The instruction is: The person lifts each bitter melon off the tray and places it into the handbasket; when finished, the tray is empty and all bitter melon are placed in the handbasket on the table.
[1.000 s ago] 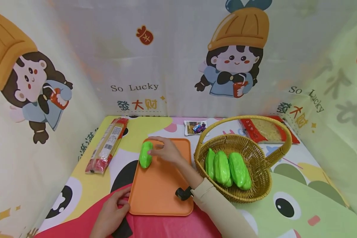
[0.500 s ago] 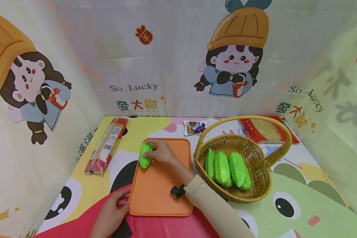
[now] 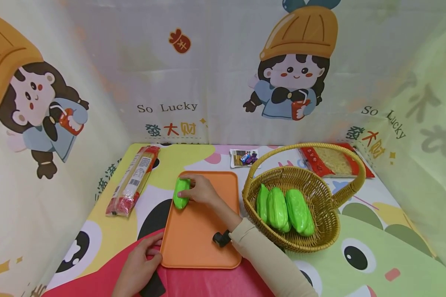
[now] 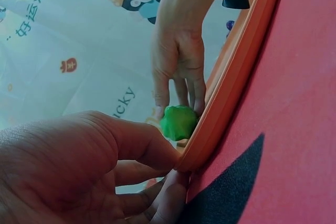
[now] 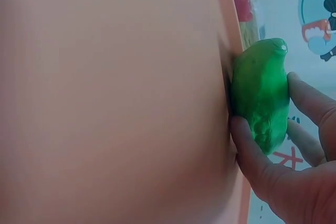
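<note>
A green gourd-shaped vegetable (image 3: 180,194) lies at the far left edge of an orange tray (image 3: 197,235). My right hand (image 3: 200,190) reaches across the tray and grips it, thumb on one side and fingers on the other; the right wrist view shows the vegetable (image 5: 261,93) pinched against the tray's rim (image 5: 231,35). My left hand (image 3: 141,264) holds the tray's near left corner, thumb on top of the rim. In the left wrist view my left hand (image 4: 79,166) clasps the tray edge (image 4: 236,72), with my right hand (image 4: 178,61) and the vegetable (image 4: 178,121) beyond.
A wicker basket (image 3: 319,237) with a handle stands right of the tray and holds three more green vegetables (image 3: 282,208). A long noodle packet (image 3: 134,181) lies at the left, a small packet (image 3: 244,159) and a red packet (image 3: 332,161) at the back. Printed cloth walls enclose the table.
My right hand has slid a little to the left and closed its fingers round the green vegetable. The left hand has stayed on the tray corner.
</note>
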Demonstrator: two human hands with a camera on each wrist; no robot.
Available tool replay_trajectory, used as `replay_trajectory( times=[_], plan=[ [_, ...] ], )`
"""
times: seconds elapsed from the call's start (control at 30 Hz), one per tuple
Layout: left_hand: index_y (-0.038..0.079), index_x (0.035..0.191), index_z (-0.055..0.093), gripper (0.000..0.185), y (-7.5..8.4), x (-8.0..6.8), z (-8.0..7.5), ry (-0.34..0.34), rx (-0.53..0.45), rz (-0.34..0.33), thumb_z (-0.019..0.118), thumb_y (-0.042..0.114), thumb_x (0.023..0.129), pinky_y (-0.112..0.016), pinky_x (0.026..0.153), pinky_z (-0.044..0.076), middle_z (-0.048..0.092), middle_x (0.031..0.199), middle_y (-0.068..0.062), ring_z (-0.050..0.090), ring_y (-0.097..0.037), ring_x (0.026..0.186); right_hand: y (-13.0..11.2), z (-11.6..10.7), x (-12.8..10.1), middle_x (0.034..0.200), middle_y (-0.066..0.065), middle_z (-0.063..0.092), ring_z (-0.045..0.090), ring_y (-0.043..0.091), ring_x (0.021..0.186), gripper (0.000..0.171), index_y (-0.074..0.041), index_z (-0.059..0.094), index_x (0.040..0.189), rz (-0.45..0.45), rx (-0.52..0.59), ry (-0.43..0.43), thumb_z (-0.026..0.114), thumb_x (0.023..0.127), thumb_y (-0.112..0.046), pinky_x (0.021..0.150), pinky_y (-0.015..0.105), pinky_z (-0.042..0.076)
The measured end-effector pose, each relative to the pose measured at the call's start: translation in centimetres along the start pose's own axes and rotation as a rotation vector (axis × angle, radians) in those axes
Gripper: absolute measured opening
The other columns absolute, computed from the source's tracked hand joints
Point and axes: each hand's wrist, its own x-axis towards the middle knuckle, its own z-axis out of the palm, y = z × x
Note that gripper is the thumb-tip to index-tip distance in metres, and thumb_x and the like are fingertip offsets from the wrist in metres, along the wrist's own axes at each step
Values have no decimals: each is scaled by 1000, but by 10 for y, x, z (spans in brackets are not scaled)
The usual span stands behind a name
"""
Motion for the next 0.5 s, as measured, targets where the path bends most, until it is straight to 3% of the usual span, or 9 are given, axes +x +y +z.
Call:
replay_trajectory(
  times=[0.23, 0.5],
  plan=[
    [1, 138, 54, 53, -1, 2, 1, -1, 11, -6, 62, 0, 85, -26, 74, 52, 61, 118, -7, 61, -16, 92, 1, 0, -1, 108, 2, 66, 66, 14, 83, 54, -15, 66, 129, 8, 45, -16, 85, 78, -16, 61, 32, 56],
    [2, 137, 55, 52, -1, 1, 1, 9, -1, 11, 62, -1, 86, -26, 75, 52, 61, 117, -8, 62, -17, 91, -16, -12, -20, 125, -2, 62, 62, 23, 114, 52, -18, 67, 128, -41, 130, -28, 84, 79, -18, 76, 33, 56]
  ],
)
